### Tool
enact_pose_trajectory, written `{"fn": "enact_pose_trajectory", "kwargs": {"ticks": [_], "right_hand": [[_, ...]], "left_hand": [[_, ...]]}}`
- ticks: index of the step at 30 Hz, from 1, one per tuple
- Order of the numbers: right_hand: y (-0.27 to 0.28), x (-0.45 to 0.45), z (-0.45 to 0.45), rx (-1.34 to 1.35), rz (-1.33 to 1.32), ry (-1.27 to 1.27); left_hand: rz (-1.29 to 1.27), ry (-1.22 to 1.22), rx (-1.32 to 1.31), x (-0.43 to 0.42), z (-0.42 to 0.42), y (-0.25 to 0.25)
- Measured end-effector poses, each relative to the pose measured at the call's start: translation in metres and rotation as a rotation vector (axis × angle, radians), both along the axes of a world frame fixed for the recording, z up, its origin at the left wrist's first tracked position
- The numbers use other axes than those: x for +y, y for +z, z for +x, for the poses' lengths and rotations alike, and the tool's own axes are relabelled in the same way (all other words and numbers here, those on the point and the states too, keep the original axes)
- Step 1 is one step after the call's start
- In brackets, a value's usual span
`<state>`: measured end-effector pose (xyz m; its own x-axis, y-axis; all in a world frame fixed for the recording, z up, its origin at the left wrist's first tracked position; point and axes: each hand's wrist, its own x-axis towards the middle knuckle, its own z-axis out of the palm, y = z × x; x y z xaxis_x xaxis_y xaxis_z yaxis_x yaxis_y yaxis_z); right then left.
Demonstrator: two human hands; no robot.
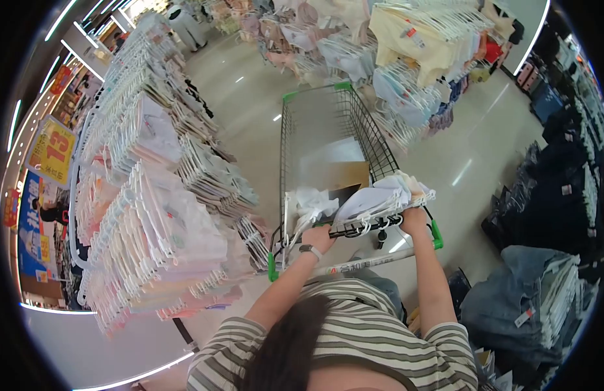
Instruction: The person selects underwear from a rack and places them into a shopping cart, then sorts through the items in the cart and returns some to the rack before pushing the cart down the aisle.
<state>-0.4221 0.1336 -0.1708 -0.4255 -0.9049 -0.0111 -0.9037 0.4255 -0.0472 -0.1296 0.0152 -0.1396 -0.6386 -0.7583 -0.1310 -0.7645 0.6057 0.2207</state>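
Observation:
A wire shopping cart [386,153] with green corners stands in front of me. My left hand [318,240] is closed at the left part of its near side, around the black bar [354,229]; a band circles that wrist. At the right end of the bar my right hand [415,220] is closed too, close to white hanger hooks. Pale folded garments on hangers [377,199] lie over the near end of the cart. Beside them at the left is a crumpled white bundle [315,202]. Inside the basket sits an open cardboard box [351,174].
Racks of pale garments [178,225] run along the left, with a yellow price sign [53,151]. More garments [412,39] hang ahead. Jeans [510,296] and dark clothes [540,202] are at the right. A person [186,27] stands far off at the upper left.

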Motion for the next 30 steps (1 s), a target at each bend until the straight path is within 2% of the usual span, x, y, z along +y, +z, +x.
{"fn": "enact_pose_trajectory", "kwargs": {"ticks": [4, 8, 15, 30], "right_hand": [[-0.005, -0.032, -0.026, 0.082, 0.037, 0.063], [0.008, -0.057, -0.034, 0.067, -0.042, 0.089], [-0.001, -0.097, -0.051, 0.053, 0.04, 0.148], [0.014, -0.188, -0.062, 0.039, 0.077, 0.243]], "left_hand": [[0.031, 0.07, -0.019, -0.015, -0.017, 0.008], [0.044, 0.13, -0.016, -0.031, -0.026, 0.005], [0.047, 0.21, -0.033, -0.047, -0.037, 0.012], [-0.009, 0.274, -0.022, -0.113, -0.044, 0.023]]}}
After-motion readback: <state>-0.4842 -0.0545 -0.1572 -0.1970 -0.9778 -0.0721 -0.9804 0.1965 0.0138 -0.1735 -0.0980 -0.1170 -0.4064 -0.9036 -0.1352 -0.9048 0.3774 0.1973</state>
